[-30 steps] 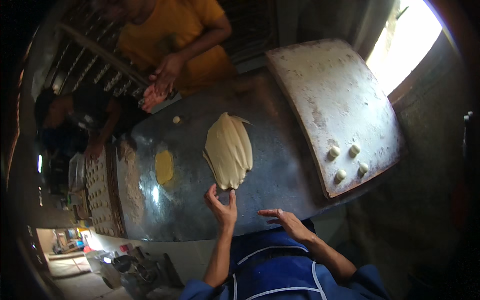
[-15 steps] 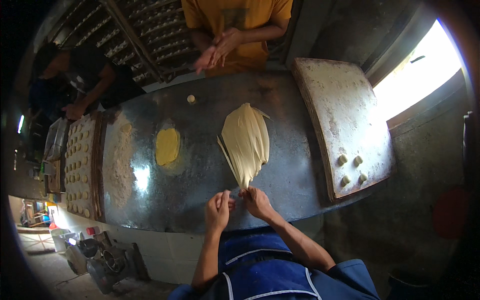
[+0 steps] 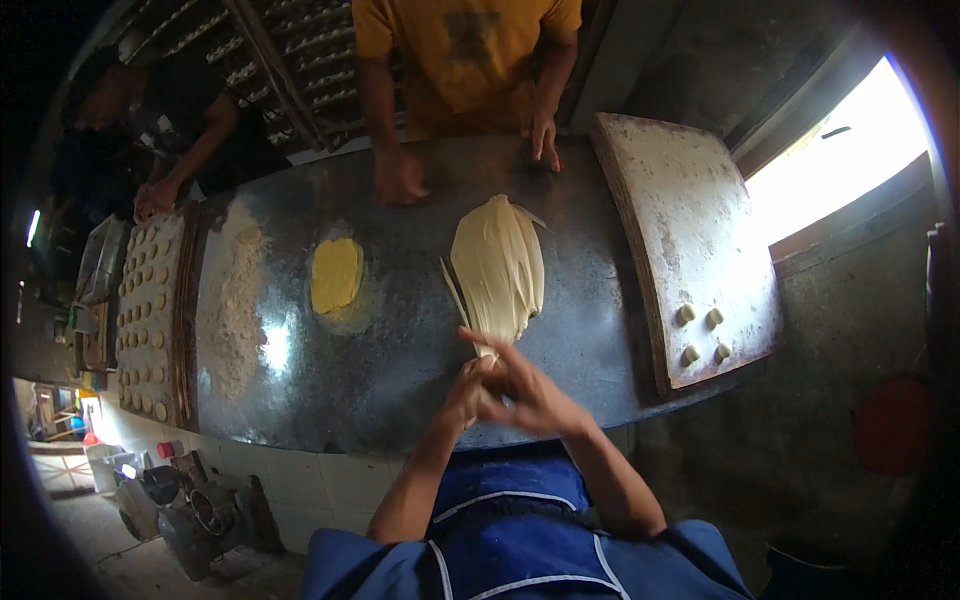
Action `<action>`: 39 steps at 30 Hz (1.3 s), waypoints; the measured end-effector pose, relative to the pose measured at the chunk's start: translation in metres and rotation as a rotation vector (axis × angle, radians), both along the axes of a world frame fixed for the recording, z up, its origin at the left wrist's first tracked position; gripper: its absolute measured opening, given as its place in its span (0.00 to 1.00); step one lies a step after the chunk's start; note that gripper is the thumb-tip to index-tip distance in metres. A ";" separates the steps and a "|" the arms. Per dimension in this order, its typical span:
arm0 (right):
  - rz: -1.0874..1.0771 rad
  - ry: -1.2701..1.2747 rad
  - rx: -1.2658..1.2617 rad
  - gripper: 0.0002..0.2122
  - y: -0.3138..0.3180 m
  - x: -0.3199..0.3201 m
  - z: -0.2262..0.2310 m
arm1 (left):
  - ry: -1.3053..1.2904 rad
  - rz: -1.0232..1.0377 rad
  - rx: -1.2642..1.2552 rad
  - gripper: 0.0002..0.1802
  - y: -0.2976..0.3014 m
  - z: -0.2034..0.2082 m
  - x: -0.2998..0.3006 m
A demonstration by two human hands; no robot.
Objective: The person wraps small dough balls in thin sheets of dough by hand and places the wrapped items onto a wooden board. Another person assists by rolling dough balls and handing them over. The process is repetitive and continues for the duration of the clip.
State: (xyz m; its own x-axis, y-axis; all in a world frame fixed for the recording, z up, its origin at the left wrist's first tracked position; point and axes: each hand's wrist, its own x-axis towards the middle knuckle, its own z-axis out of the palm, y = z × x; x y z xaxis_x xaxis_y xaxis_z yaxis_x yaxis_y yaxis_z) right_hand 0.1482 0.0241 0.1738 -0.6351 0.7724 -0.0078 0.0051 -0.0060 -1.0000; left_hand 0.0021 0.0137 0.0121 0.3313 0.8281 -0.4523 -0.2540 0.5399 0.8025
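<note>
A long pale sheet of dough (image 3: 497,265) lies in soft folds on the dark worktop, wide at the far end and narrowing toward me. At its narrow near end, my left hand (image 3: 462,398) is closed, fingers curled around the tip of the dough. My right hand (image 3: 535,395) crosses in front with its fingers spread, slightly blurred, and partly covers the left fingers. Something small and pale shows between the two hands, too hidden to make out. To the left of the dough sits a flat yellow slab (image 3: 336,275) of soft, fat-like paste.
Scattered flour (image 3: 235,320) whitens the left of the worktop (image 3: 400,330). Trays of small dough rounds (image 3: 150,320) stand beyond it. Stacked trays (image 3: 690,240) at right carry several dough pieces (image 3: 715,317). Across, a person in an orange shirt (image 3: 465,60) reaches over the worktop; another works far left.
My hands have come together at the dough's near end, and my right fingers have spread. The person opposite has parted their hands, lowering one to where a small dough ball lay, now out of sight.
</note>
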 end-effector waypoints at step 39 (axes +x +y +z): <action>-0.382 -0.967 0.652 0.18 0.017 0.148 -0.148 | 1.284 0.342 0.700 0.12 0.022 -0.006 -0.067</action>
State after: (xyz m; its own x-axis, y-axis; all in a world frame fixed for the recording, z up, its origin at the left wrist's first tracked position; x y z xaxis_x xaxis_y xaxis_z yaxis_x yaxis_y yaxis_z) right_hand 0.2966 0.0408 0.0262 -0.3144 0.9432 0.1074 0.8539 0.3304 -0.4021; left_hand -0.0650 0.0359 0.0062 -0.2217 0.9470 0.2326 0.7725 0.0250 0.6345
